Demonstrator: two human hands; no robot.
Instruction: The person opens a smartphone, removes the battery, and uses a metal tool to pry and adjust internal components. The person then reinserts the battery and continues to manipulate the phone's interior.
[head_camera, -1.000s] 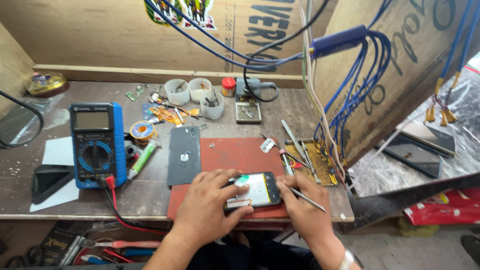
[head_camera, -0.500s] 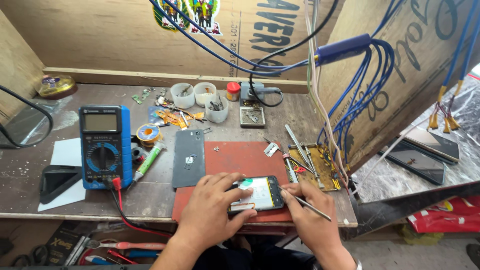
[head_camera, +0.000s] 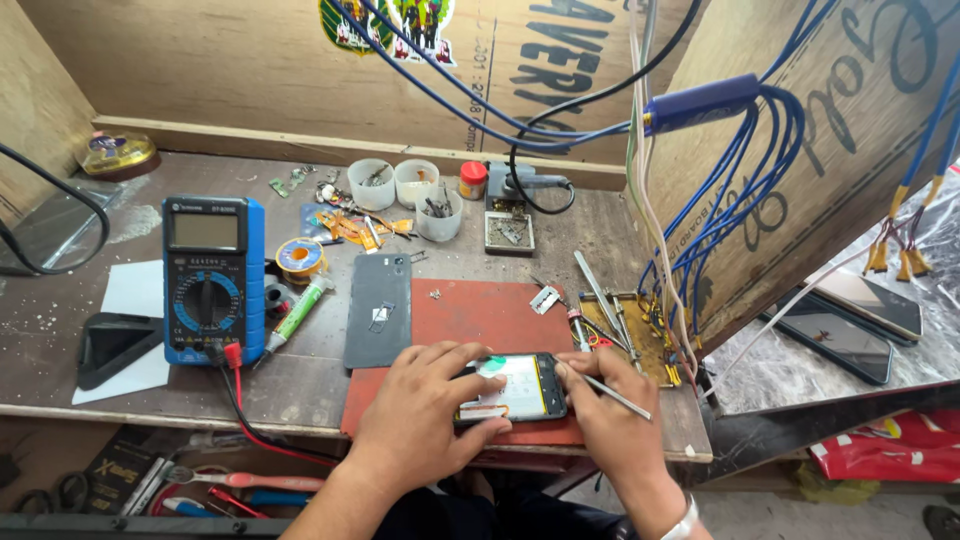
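Red rubber mat (head_camera: 480, 310) covers the front of the wooden tabletop (head_camera: 590, 215), and an opened phone (head_camera: 515, 388) lies on the mat's near edge, close to the drop. The left hand (head_camera: 425, 415) lies over the phone's left end, fingers curled and pressing it down against the mat. The right hand (head_camera: 610, 420) pinches thin metal tweezers (head_camera: 612, 394) between thumb and forefinger, with its fingertips touching the phone's right edge.

The phone sits so near the front edge that a push from either hand could, I judge, slide it off the tabletop. The tweezers are metal and sharp: a slip across the open insides could scratch or short something, or tear a thin ribbon. A razor blade (head_camera: 545, 299) lies bare on the mat just behind the right hand, so a careless reach back risks a cut. The red lead of the blue multimeter (head_camera: 213, 278) runs past the left forearm and could snag. A dark back cover (head_camera: 379, 308) rests just beyond the left hand, and an elbow or sleeve could knock it into the small cups (head_camera: 415, 183) of loose parts.
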